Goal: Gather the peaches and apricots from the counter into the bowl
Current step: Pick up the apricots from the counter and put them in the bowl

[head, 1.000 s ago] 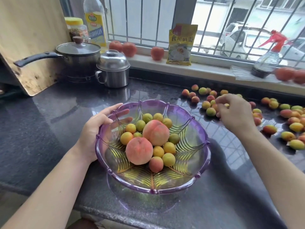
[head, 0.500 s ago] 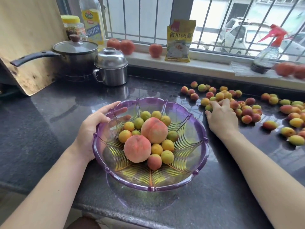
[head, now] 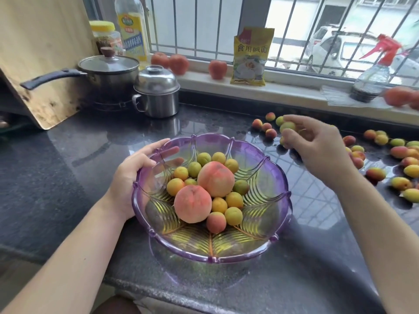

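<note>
Inside, the bowl (head: 281, 175) holds two peaches (head: 215, 179) — plus apricots (head: 233, 215).

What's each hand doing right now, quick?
Left hand: grips the bowl rim.
Right hand: raised above the counter, holding apricots.

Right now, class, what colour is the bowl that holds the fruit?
Translucent purple, with ribbed leaf-like patterns; the bowl shows only in the head view.

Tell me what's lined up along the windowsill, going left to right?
Two tomatoes → single tomato → yellow packet → spray bottle → blurry red fruit at the right edge.
</note>
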